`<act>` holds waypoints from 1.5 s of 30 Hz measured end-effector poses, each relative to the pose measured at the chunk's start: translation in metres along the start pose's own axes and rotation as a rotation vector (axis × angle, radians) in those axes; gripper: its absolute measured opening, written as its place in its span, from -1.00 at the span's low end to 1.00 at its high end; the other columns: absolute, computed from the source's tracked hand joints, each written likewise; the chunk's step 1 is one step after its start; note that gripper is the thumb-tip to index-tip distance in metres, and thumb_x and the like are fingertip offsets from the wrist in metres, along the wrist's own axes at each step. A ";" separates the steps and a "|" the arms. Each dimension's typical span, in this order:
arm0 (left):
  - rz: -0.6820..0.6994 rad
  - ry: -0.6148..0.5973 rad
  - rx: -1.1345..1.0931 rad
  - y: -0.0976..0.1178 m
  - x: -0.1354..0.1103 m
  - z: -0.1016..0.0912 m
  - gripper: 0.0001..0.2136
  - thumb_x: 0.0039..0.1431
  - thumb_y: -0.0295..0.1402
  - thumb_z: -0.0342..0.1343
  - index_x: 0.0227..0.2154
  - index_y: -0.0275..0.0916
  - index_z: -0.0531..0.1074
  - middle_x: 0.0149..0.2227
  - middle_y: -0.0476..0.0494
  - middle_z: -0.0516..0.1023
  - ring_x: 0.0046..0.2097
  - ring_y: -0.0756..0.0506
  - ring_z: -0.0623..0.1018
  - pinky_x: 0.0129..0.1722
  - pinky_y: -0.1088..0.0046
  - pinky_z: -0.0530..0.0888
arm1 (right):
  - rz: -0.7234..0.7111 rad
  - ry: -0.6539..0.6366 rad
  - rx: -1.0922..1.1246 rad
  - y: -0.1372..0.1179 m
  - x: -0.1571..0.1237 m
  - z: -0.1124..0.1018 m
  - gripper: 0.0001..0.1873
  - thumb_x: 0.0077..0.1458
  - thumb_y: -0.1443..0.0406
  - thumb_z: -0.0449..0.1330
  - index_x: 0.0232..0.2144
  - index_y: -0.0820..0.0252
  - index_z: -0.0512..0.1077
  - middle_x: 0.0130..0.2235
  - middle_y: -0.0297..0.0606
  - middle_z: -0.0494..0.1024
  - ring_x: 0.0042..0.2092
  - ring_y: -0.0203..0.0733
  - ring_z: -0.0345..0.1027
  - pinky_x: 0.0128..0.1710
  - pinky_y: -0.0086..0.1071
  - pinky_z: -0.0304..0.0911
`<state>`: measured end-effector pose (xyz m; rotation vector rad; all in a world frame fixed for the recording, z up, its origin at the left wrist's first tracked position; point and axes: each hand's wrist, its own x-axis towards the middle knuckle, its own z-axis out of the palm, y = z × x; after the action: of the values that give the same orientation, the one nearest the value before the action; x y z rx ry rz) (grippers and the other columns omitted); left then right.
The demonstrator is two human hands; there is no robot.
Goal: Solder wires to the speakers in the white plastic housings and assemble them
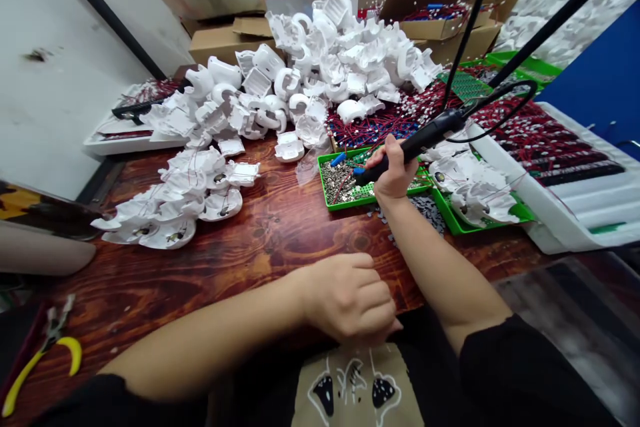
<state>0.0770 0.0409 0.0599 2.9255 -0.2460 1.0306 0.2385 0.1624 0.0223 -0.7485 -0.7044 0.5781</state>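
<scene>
The fingers [386,155] of the right hand [393,170] wrap firmly around a black corded soldering iron [420,140], gripping it like a pen, its tip angled down over a green tray [345,203] of small metal bits [337,180]; from where I stand I can't tell whether the tip touches them. The left hand [350,300] is curled into a loose fist near the edge of a reddish wooden table [280,227], and whether it pinches anything small is hidden. A heap of white plastic housings [330,60] rises beyond, with wired white pieces [170,213] lying to its left. Red and blue wires [375,123] spread behind the tray, a second green tray [463,227] holds more white pieces at the right, and yellow-handled pliers [43,360] lie at the near left corner.
</scene>
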 end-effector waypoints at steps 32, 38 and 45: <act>-1.456 0.859 -0.903 -0.076 -0.001 0.049 -0.47 -0.18 -0.35 0.51 -0.09 -0.21 0.47 -0.35 -0.07 0.69 -0.28 -0.13 0.69 -0.47 0.55 0.54 | -0.112 -0.014 0.143 -0.093 -0.011 -0.004 -0.64 0.12 0.02 0.12 -0.55 0.07 0.18 -0.64 -0.49 0.14 -0.64 -0.40 0.09 -0.66 -0.43 0.09; -1.461 0.840 -0.837 -0.078 -0.002 0.051 -0.50 -0.15 -0.34 0.49 -0.10 -0.20 0.47 -0.35 -0.07 0.69 -0.31 -0.12 0.69 -0.50 0.56 0.53 | -0.114 -0.046 0.080 -0.087 -0.014 -0.002 -0.64 0.12 0.01 0.10 -0.54 0.06 0.16 -0.63 -0.50 0.12 -0.65 -0.40 0.10 -0.65 -0.42 0.11; -1.479 0.854 -0.817 -0.077 -0.003 0.056 -0.50 -0.14 -0.36 0.49 -0.08 -0.20 0.51 -0.34 -0.06 0.69 -0.32 -0.11 0.69 -0.52 0.57 0.53 | -0.100 -0.082 0.110 -0.086 -0.014 -0.001 -0.63 0.12 0.03 0.13 -0.56 0.07 0.18 -0.64 -0.49 0.15 -0.65 -0.41 0.13 -0.65 -0.42 0.12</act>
<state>0.1212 0.1126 0.0162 1.1068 1.0283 1.1712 0.2493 0.1005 0.0828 -0.5869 -0.7753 0.5546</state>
